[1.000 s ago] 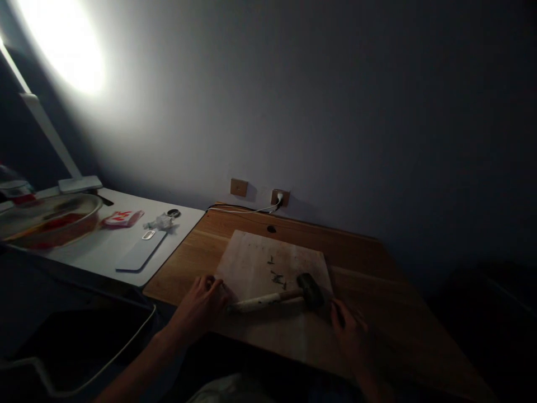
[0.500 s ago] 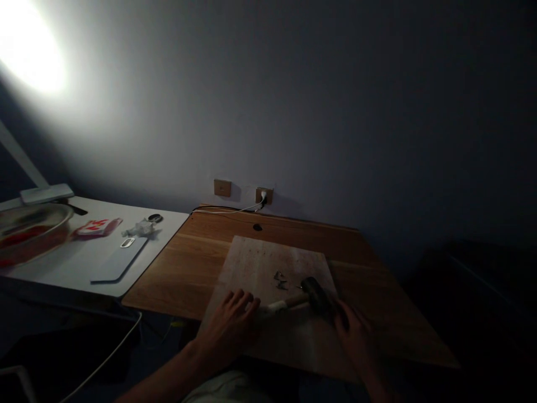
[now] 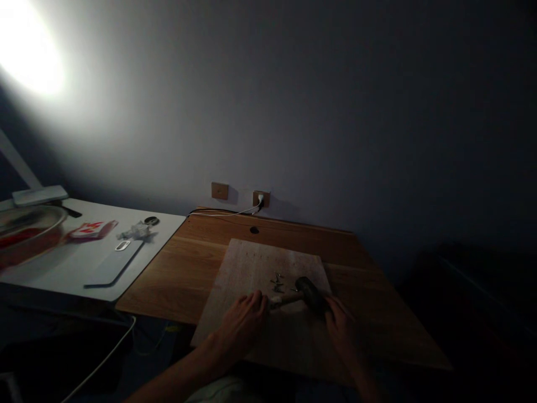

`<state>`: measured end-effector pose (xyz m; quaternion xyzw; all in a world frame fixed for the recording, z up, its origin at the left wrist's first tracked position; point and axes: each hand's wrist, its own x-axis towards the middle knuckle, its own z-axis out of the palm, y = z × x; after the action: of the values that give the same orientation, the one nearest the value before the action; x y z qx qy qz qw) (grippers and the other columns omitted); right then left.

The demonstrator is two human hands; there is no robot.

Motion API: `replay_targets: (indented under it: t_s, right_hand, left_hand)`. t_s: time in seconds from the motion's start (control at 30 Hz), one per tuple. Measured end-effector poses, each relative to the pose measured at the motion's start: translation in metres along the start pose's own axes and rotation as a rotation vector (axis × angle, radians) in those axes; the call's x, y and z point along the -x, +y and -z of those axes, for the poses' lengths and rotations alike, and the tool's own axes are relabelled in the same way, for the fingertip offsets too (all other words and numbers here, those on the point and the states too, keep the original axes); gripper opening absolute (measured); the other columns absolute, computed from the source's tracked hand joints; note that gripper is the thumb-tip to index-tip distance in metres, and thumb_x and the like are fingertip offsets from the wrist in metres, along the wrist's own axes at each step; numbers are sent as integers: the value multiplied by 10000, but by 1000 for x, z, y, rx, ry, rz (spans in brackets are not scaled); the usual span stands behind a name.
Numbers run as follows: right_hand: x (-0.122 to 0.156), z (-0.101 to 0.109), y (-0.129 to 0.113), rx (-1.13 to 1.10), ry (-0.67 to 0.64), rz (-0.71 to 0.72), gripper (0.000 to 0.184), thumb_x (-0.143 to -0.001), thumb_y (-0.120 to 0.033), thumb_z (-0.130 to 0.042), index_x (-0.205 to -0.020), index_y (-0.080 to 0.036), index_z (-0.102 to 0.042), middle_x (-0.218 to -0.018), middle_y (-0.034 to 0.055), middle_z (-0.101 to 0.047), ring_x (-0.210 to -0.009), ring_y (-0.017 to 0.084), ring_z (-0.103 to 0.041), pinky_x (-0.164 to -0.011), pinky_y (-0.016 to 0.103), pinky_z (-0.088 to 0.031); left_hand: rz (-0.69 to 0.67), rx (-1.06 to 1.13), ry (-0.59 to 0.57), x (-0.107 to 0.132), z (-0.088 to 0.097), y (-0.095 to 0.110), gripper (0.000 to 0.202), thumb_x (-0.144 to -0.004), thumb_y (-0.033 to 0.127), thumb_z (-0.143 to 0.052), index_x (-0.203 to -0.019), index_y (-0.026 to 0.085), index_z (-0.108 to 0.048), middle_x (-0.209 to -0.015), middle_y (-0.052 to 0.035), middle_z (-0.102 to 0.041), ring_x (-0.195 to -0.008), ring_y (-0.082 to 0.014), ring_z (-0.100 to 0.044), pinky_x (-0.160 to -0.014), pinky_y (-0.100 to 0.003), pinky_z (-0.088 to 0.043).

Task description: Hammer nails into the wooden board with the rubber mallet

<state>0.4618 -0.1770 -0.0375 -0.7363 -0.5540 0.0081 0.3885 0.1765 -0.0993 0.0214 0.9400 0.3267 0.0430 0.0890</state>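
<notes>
A mallet [image 3: 310,292] with a black head lies low across a pale wooden board [image 3: 243,263]. Its handle points left, and the end of it disappears into my left hand [image 3: 247,318], whose fingers are curled round it. At the right end of the black head is my right hand [image 3: 342,330], its fingers closed against the head and partly lost in shadow. Several small metal pieces, perhaps screws or nails [image 3: 277,282], lie loose on the board just beyond the handle. Tiny marks or points run in a row near the board's far edge.
The board rests on a brown wooden table [image 3: 180,268] against the wall. On a white table [image 3: 163,229] at left are a lamp base [image 3: 39,196], a clear bowl [image 3: 31,235], a red-and-white packet [image 3: 91,230], crumpled plastic [image 3: 138,230] and a flat grey scale-like object [image 3: 113,266]. Cables hang below.
My left hand has slid right along the mallet handle, and its fingers have closed round the end. The right hand stays at the mallet head. The view has shifted slightly.
</notes>
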Motion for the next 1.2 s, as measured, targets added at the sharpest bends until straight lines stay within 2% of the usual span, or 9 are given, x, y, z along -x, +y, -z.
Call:
replay_targets:
  t_s: [0.13, 0.23, 0.37, 0.5, 0.63, 0.77, 0.9, 1.0, 1.2]
  right_hand:
    - [-13, 9, -28, -95, 23, -21, 391, -928, -346, -387, -1154, -193, -667, -1179, 129, -705, -1107, 267, -657, -984, 423, -519]
    - [-27, 6, -50, -140, -13, 14, 382, -958, -407, -420, -1162, -209, -674, -1190, 121, -701, -1115, 266, -647, -990, 410, -507]
    - [-51, -20, -66, -156, -127, 99, 327, -931, -376, -454, -1050, -202, -704, -1071, 104, -716, -932, 234, -679, -880, 387, -550]
    - [-76, -52, -72, -58, -293, 176, 197, -858, -243, -524, -930, -197, -701, -961, 80, -704, -870, 220, -667, -844, 361, -534]
    - [-92, -72, -74, 62, -381, 232, 83, -807, -184, -592, -806, -199, -673, -874, 52, -684, -850, 214, -653, -795, 314, -499]
    - [-104, -78, -75, 98, -392, 237, 89, -831, -162, -582, -793, -196, -654, -853, 51, -692, -826, 202, -655, -768, 287, -478]
    - [-118, -84, -94, -7, -415, 206, 120, -874, -170, -544, -887, -186, -662, -837, 52, -717, -790, 200, -678, -749, 287, -487]
    - [-126, -99, -118, -105, -415, 246, 144, -845, -129, -559, -893, -178, -685, -851, 50, -726, -802, 185, -685, -781, 276, -493]
    - [-131, -143, -145, -106, -410, 279, 215, -845, -83, -546, -890, -188, -727, -951, 68, -724, -884, 176, -681, -839, 266, -502]
  left_hand:
    - [42, 93, 119, 6, 0, -14, 222, -994, 167, -384, -1161, 208, -524, -1102, -103, -632, -911, -212, -658, -790, -326, -522]
    - [116, 310, 250, 9, 3, -33, 249, -1026, 282, -342, -1190, 222, -519, -1052, -83, -660, -841, -204, -661, -736, -308, -505]
    - [317, 621, 392, 12, 16, -58, 339, -1002, 420, -337, -1166, 221, -557, -847, -41, -675, -744, -202, -648, -667, -284, -466]
    - [489, 785, 499, 16, 26, -76, 451, -929, 599, -421, -964, 202, -633, -724, -7, -617, -681, -187, -597, -607, -257, -408]
    - [572, 854, 630, 21, 20, -91, 468, -864, 650, -508, -790, 194, -588, -638, 28, -496, -594, -143, -485, -552, -234, -366]
    - [575, 869, 804, 24, 15, -111, 448, -846, 634, -544, -718, 205, -522, -620, 44, -423, -565, -120, -401, -520, -222, -339]
    - [646, 820, 828, 26, 18, -136, 475, -819, 656, -543, -657, 217, -463, -584, 59, -346, -526, -107, -329, -491, -222, -289]
    - [693, 764, 801, 25, 16, -150, 489, -801, 668, -538, -632, 215, -465, -570, 55, -346, -524, -110, -342, -489, -226, -273]
    - [677, 749, 797, 23, 8, -154, 455, -811, 642, -524, -682, 205, -534, -595, 32, -433, -552, -129, -406, -514, -231, -318]
